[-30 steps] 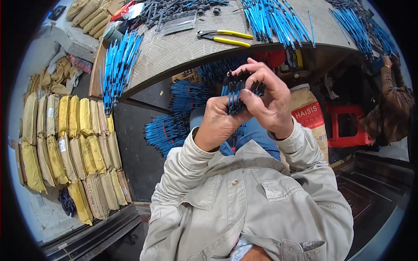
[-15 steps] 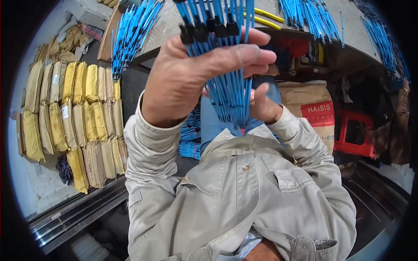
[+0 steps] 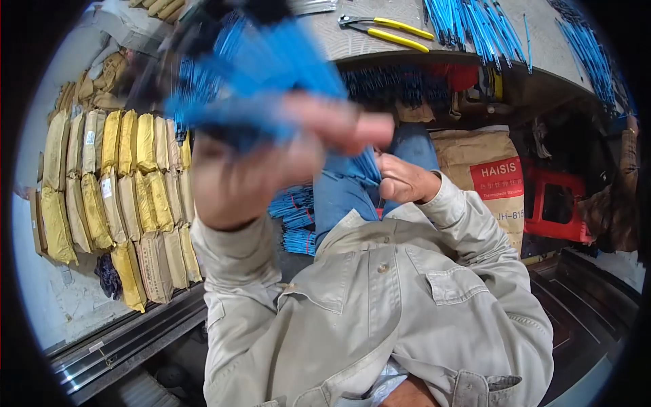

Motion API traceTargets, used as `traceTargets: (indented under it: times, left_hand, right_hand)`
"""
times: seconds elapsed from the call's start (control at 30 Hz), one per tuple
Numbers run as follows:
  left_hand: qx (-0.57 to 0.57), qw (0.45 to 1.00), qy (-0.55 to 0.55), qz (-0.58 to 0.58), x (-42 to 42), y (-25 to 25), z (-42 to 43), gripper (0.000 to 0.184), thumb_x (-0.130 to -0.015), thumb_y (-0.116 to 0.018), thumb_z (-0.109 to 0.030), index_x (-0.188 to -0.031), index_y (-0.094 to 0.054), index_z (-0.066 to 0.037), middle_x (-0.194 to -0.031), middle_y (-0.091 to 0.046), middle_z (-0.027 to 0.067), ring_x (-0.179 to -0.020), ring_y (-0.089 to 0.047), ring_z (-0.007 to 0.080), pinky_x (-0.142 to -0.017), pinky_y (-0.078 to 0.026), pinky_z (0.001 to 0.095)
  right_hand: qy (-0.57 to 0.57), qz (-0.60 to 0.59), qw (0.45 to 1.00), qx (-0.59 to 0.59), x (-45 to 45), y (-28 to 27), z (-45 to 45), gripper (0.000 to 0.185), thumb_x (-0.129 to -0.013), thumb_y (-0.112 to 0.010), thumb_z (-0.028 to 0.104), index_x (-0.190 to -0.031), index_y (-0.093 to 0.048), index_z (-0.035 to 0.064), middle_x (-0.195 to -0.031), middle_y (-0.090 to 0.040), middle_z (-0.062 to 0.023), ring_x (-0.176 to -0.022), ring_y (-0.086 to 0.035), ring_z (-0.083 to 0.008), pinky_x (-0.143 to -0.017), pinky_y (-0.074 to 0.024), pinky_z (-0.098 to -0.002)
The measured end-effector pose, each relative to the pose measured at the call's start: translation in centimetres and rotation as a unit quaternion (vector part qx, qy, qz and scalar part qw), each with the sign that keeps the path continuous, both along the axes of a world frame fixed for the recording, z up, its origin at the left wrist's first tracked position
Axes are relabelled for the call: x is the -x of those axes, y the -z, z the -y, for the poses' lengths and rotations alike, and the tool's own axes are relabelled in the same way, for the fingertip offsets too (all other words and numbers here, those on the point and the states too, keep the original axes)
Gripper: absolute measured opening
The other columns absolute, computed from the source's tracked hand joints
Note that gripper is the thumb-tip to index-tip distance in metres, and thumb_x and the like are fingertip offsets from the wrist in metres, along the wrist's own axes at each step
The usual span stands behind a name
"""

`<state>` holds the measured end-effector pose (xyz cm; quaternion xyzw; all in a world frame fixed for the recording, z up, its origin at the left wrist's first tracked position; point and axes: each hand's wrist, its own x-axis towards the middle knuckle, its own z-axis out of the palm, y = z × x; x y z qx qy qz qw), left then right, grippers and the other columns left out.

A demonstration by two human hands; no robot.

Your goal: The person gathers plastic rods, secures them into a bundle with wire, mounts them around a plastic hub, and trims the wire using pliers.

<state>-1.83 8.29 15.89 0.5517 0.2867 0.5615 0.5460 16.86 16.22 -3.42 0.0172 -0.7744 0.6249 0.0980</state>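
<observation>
My left hand (image 3: 271, 156) is smeared by motion, its fingers wrapped around a bundle of thin blue sticks with black ends (image 3: 285, 61). The bundle fans out toward the upper left and is blurred too. Lower down, above my lap, my right hand (image 3: 410, 180) is closed with thumb and fingers pinched at the narrow lower end of the blue sticks. Just beyond the hands, yellow-handled pliers (image 3: 390, 34) lie on the table.
More blue sticks (image 3: 475, 30) lie along the table (image 3: 380, 10), with another pile (image 3: 586, 57) at far right. Banded blue bundles (image 3: 295, 217) sit by my leg. Stacked brown and yellow packets (image 3: 122, 197) stand left; a HAISIS sack (image 3: 485, 176) and red plastic object (image 3: 556, 203) stand right.
My left hand has swung left, tilting the bundle's top toward the upper left. My right hand has closed on its lower end. The pliers are now in fuller view.
</observation>
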Motion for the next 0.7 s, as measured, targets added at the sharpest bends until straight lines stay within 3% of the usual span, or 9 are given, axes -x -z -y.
traceTargets:
  times: [0.1,0.23,0.37,0.47,0.53,0.57,0.6,0.63,0.7]
  left_hand:
    - [-0.163,0.886,0.350,-0.256,6.4,0.2,0.4,0.049,-0.090,-0.051,-0.034,-0.125,-0.045,0.001,-0.110,-0.057,0.0276,-0.098,-0.058,0.0443,-0.084,-0.048,0.0514]
    - [-0.023,0.940,0.303,-0.157,5.7,1.4,0.4,0.046,-0.089,-0.051,-0.029,-0.123,-0.047,0.002,-0.111,-0.057,0.0266,-0.100,-0.058,0.0420,-0.086,-0.048,0.0493]
    - [0.162,0.959,0.234,0.004,4.5,3.3,0.2,0.042,-0.089,-0.051,-0.023,-0.120,-0.049,0.004,-0.113,-0.056,0.0253,-0.103,-0.057,0.0391,-0.088,-0.047,0.0466]
    - [0.287,0.931,0.186,0.127,3.7,5.4,-0.2,0.039,-0.088,-0.052,-0.018,-0.119,-0.051,0.006,-0.115,-0.056,0.0243,-0.105,-0.057,0.0369,-0.089,-0.047,0.0446]
    - [0.364,0.895,0.155,0.204,3.6,7.2,-0.6,0.037,-0.088,-0.052,-0.015,-0.117,-0.052,0.007,-0.116,-0.056,0.0237,-0.106,-0.057,0.0354,-0.091,-0.047,0.0432]
    - [0.358,0.898,0.157,0.204,3.7,8.7,-2.1,0.037,-0.088,-0.052,-0.015,-0.117,-0.052,0.007,-0.116,-0.056,0.0237,-0.106,-0.057,0.0354,-0.091,-0.047,0.0432]
    - [0.141,0.985,0.078,0.053,4.0,10.7,-4.2,0.030,-0.084,-0.055,-0.009,-0.112,-0.057,0.004,-0.113,-0.058,0.0209,-0.105,-0.058,0.0315,-0.091,-0.047,0.0396]
    - [-0.087,0.991,-0.010,-0.100,4.3,11.6,-6.0,0.025,-0.081,-0.059,-0.002,-0.106,-0.063,0.001,-0.110,-0.061,0.0181,-0.104,-0.059,0.0275,-0.091,-0.046,0.0360]
    - [-0.086,0.990,-0.027,-0.107,5.4,12.3,-8.5,0.026,-0.078,-0.061,0.001,-0.103,-0.064,0.001,-0.108,-0.062,0.0171,-0.104,-0.060,0.0265,-0.092,-0.046,0.0350]
  right_hand:
    - [0.134,-0.112,0.976,-0.131,1.1,-1.0,-1.5,0.093,-0.081,-0.034,0.069,-0.136,-0.026,-0.0051,-0.122,-0.050,-0.0174,-0.108,-0.050,-0.0236,-0.094,-0.0369,-0.0299]
    - [0.115,-0.260,0.957,-0.066,3.2,-7.7,-1.8,0.094,-0.081,-0.035,0.067,-0.138,-0.019,-0.0058,-0.127,-0.048,-0.0160,-0.118,-0.046,-0.0252,-0.098,-0.0349,-0.0307]
    - [0.023,-0.236,0.953,0.190,4.8,-8.8,-2.3,0.099,-0.078,-0.035,0.071,-0.139,-0.014,-0.0051,-0.132,-0.043,-0.0189,-0.125,-0.039,-0.0280,-0.103,-0.0305,-0.0340]
    - [0.044,-0.112,0.894,0.432,6.5,-8.6,-4.7,0.110,-0.070,-0.032,0.080,-0.139,-0.016,-0.0035,-0.137,-0.033,-0.0256,-0.130,-0.031,-0.0292,-0.105,-0.0277,-0.0403]
    - [0.097,-0.099,0.895,0.423,7.8,-8.1,-7.3,0.107,-0.071,-0.031,0.079,-0.139,-0.016,-0.0034,-0.136,-0.034,-0.0258,-0.129,-0.033,-0.0290,-0.105,-0.0282,-0.0400]
    - [0.149,-0.088,0.891,0.419,8.4,-7.8,-8.9,0.105,-0.073,-0.029,0.078,-0.139,-0.016,-0.0033,-0.135,-0.035,-0.0261,-0.128,-0.035,-0.0288,-0.105,-0.0288,-0.0398]
    - [0.199,-0.077,0.885,0.414,9.1,-7.9,-10.5,0.103,-0.075,-0.027,0.076,-0.139,-0.016,-0.0032,-0.134,-0.037,-0.0263,-0.127,-0.037,-0.0286,-0.105,-0.0293,-0.0395]
    - [0.199,-0.077,0.888,0.408,9.6,-8.1,-12.2,0.103,-0.075,-0.027,0.076,-0.139,-0.016,-0.0032,-0.134,-0.037,-0.0263,-0.127,-0.037,-0.0286,-0.105,-0.0293,-0.0395]
    - [0.359,-0.055,0.882,0.300,10.4,-8.3,-15.8,0.094,-0.082,-0.025,0.070,-0.138,-0.018,-0.0046,-0.134,-0.036,-0.0273,-0.125,-0.039,-0.0302,-0.104,-0.0315,-0.0362]
